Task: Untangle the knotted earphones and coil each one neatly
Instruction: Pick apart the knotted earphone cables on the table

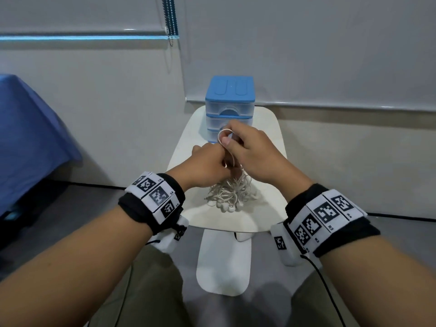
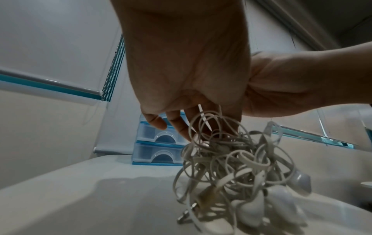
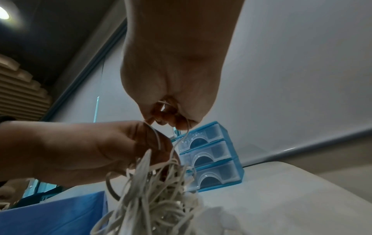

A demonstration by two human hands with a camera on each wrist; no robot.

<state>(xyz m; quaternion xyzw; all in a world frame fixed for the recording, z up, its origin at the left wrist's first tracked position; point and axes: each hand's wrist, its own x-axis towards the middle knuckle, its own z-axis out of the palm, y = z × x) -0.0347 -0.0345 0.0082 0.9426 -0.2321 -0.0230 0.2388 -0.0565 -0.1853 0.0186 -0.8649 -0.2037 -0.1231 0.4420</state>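
Observation:
A tangled bundle of white earphones (image 1: 230, 193) hangs from both hands, its lowest buds touching the small white table (image 1: 257, 218). My left hand (image 1: 207, 166) grips the cords at the top of the knot (image 2: 227, 162), fingers curled round them. My right hand (image 1: 243, 147) is just above and to the right, pinching a loop of cord (image 1: 223, 135) between thumb and fingers. In the right wrist view that hand (image 3: 171, 117) holds a strand that runs down into the tangle (image 3: 157, 190). Several earbuds (image 2: 281, 195) dangle at the bottom.
A blue and clear three-drawer mini cabinet (image 1: 229, 107) stands at the table's far end, right behind the hands. A blue cloth-covered surface (image 1: 26, 138) lies to the left. White walls with blinds are behind; my knees are below the table.

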